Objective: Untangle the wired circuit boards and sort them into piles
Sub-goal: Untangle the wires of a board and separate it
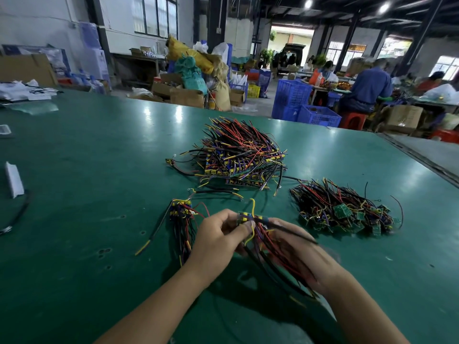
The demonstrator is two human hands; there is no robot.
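A bundle of wired circuit boards (250,218) with red, black, purple and yellow wires is held between both hands above the green table (87,170). My left hand (216,238) pinches the boards at the bundle's top. My right hand (301,254) is curled under and around the trailing wires. A small sorted pile (182,217) lies just left of my left hand. A large tangled heap (242,155) sits farther back at centre. Another pile with green boards (345,211) lies to the right.
A white strip (13,180) and a black cable (21,214) lie at the table's left edge. Papers (24,91) sit at the far left corner. Beyond the table stand blue crates (293,98), cardboard boxes and seated people.
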